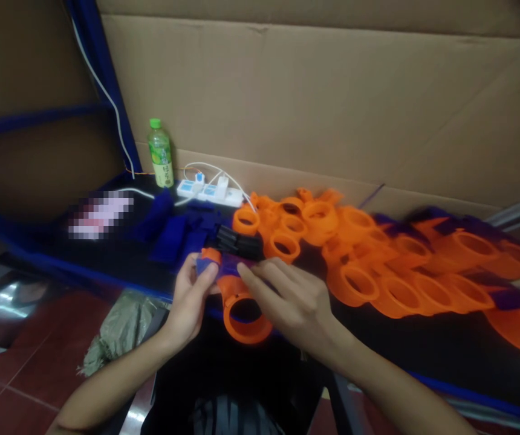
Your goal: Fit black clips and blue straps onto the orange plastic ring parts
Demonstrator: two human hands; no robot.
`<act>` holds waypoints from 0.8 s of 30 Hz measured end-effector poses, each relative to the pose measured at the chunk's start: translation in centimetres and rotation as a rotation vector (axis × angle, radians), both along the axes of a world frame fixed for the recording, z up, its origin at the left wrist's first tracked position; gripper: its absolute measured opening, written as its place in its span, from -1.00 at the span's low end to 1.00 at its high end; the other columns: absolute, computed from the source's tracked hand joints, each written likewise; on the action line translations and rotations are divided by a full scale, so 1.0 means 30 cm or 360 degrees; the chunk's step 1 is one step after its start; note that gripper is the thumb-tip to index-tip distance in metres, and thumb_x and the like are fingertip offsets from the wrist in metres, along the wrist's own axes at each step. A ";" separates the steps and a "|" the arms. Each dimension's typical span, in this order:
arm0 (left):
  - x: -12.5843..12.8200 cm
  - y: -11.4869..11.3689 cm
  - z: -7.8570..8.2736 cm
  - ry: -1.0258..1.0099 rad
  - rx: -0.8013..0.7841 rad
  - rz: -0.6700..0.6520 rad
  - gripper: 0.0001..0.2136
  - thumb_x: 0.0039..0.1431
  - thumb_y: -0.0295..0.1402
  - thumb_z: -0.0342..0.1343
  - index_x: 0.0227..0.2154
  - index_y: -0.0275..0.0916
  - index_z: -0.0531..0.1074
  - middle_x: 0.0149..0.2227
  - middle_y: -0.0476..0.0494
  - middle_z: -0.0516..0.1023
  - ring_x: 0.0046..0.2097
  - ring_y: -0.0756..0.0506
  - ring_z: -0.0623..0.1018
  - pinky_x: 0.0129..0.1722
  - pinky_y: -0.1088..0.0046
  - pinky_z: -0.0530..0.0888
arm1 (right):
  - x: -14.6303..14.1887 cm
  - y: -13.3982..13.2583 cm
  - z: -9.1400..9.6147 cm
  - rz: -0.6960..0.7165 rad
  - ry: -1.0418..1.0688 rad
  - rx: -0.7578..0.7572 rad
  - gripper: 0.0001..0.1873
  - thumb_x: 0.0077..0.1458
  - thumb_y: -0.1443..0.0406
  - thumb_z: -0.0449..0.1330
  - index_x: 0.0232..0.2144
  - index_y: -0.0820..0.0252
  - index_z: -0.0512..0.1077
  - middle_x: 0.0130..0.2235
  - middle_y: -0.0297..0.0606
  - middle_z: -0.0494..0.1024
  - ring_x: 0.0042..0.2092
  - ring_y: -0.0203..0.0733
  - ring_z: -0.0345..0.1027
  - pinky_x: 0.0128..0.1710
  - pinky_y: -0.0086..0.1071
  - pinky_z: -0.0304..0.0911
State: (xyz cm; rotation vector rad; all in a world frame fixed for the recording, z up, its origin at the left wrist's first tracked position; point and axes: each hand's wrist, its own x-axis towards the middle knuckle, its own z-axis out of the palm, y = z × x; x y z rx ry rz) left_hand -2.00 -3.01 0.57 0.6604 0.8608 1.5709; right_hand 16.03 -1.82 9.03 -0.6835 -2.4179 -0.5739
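My left hand (190, 302) is closed on the left end of an orange-and-blue plastic part (247, 323), with the thumb on top near a small orange piece. The part has a large open orange ring hanging below a blue-purple body. My right hand (294, 296) is closed at the right end of the same part, its thumb or index finger lying along the blue body. What its curled fingertips touch is partly hidden and blurred. Just beyond the hands are black ribbed cylindrical pieces (239, 241).
Many orange ringed parts (360, 284) are heaped along the right of the black table (378, 344). Blue pieces (173, 235) lie at left, near a white power strip (210, 192) with cables and a green-capped bottle (160, 154). Cardboard (314, 103) walls the back.
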 end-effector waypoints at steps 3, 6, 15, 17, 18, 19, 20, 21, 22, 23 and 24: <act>-0.004 -0.005 0.002 0.0010 0.0051 -0.0003 -0.64 0.07 -0.17 0.36 -0.14 -0.17 0.40 -0.22 -0.06 0.49 -0.30 -0.03 0.51 -0.44 0.55 0.47 | -0.005 -0.015 0.015 0.0004 -0.0031 0.0026 -0.83 0.27 0.46 0.16 -0.11 0.36 0.51 -0.36 -0.21 0.53 -0.30 -0.28 0.38 -0.34 -0.40 0.27; -0.010 -0.012 0.003 0.0086 0.0130 -0.0020 -0.60 -0.01 -0.28 0.42 -0.13 -0.16 0.41 -0.25 -0.02 0.49 -0.30 -0.01 0.50 -0.31 0.51 0.50 | -0.008 -0.036 0.027 0.0002 -0.0071 0.0007 -0.83 0.29 0.45 0.15 -0.14 0.35 0.52 -0.35 -0.19 0.54 -0.26 -0.25 0.41 -0.31 -0.40 0.31; -0.052 -0.058 0.052 0.0532 0.0480 -0.0092 -0.38 -0.23 -0.31 0.51 -0.03 -0.20 0.48 -0.14 -0.17 0.55 -0.18 -0.20 0.56 -0.19 0.32 0.54 | 0.036 -0.023 0.059 0.0202 0.0490 -0.1163 -0.66 0.28 0.20 0.21 0.07 0.14 0.46 -0.01 -0.12 0.55 -0.02 -0.14 0.46 -0.03 -0.25 0.41; -0.055 -0.068 0.065 0.0672 0.0681 -0.0145 -0.34 -0.31 -0.31 0.54 -0.03 -0.20 0.51 -0.09 -0.24 0.54 -0.08 -0.28 0.56 -0.09 0.23 0.53 | 0.033 -0.017 0.046 0.0222 0.0697 -0.1430 -0.78 0.29 0.25 0.18 -0.05 0.17 0.50 -0.13 -0.18 0.58 -0.12 -0.19 0.48 -0.12 -0.33 0.42; -0.055 -0.071 0.069 0.0731 0.0793 -0.0164 -0.32 -0.34 -0.32 0.55 -0.03 -0.19 0.51 -0.07 -0.27 0.53 -0.05 -0.32 0.55 -0.05 0.18 0.52 | 0.030 -0.017 0.037 0.0242 0.0803 -0.1531 -0.82 0.27 0.24 0.21 -0.13 0.19 0.51 -0.19 -0.20 0.58 -0.16 -0.20 0.48 -0.15 -0.36 0.41; -0.056 -0.073 0.071 0.0775 0.0903 -0.0181 -0.30 -0.35 -0.33 0.56 -0.02 -0.18 0.51 -0.07 -0.28 0.53 -0.03 -0.34 0.55 -0.02 0.13 0.52 | 0.028 -0.019 0.028 0.0265 0.0902 -0.1617 -0.83 0.24 0.22 0.25 -0.20 0.21 0.52 -0.23 -0.21 0.56 -0.18 -0.21 0.47 -0.19 -0.37 0.40; -0.057 -0.074 0.072 0.0806 0.1000 -0.0199 -0.28 -0.37 -0.35 0.56 0.00 -0.16 0.50 -0.07 -0.28 0.53 -0.02 -0.35 0.54 0.00 0.09 0.51 | 0.026 -0.022 0.019 0.0292 0.0996 -0.1694 -0.82 0.21 0.21 0.28 -0.25 0.22 0.51 -0.26 -0.22 0.54 -0.21 -0.22 0.46 -0.21 -0.38 0.39; -0.057 -0.074 0.072 0.0821 0.1082 -0.0219 -0.25 -0.38 -0.37 0.56 0.02 -0.15 0.49 -0.07 -0.28 0.52 -0.02 -0.35 0.54 0.02 0.05 0.50 | 0.025 -0.027 0.013 0.0327 0.1071 -0.1772 -0.81 0.18 0.19 0.31 -0.28 0.23 0.51 -0.27 -0.24 0.52 -0.22 -0.23 0.45 -0.23 -0.39 0.38; -0.058 -0.073 0.071 0.0825 0.1147 -0.0247 -0.23 -0.38 -0.37 0.57 0.04 -0.14 0.48 -0.06 -0.28 0.51 -0.02 -0.35 0.54 0.03 0.02 0.50 | 0.025 -0.032 0.010 0.0366 0.1123 -0.1855 -0.79 0.16 0.18 0.33 -0.31 0.23 0.50 -0.28 -0.25 0.50 -0.23 -0.24 0.44 -0.23 -0.39 0.37; -0.060 -0.072 0.071 0.0819 0.1199 -0.0287 -0.21 -0.39 -0.37 0.57 0.06 -0.13 0.47 -0.06 -0.27 0.50 -0.03 -0.35 0.54 0.04 -0.01 0.50 | 0.026 -0.038 0.010 0.0406 0.1154 -0.1940 -0.77 0.14 0.17 0.35 -0.32 0.23 0.49 -0.29 -0.26 0.49 -0.23 -0.24 0.43 -0.23 -0.39 0.37; -0.060 -0.071 0.071 0.0811 0.1237 -0.0332 -0.19 -0.39 -0.37 0.57 0.07 -0.11 0.46 -0.06 -0.26 0.49 -0.03 -0.34 0.54 0.06 -0.03 0.49 | 0.029 -0.043 0.011 0.0440 0.1170 -0.2011 -0.75 0.13 0.16 0.35 -0.34 0.23 0.48 -0.30 -0.27 0.47 -0.22 -0.24 0.43 -0.22 -0.38 0.37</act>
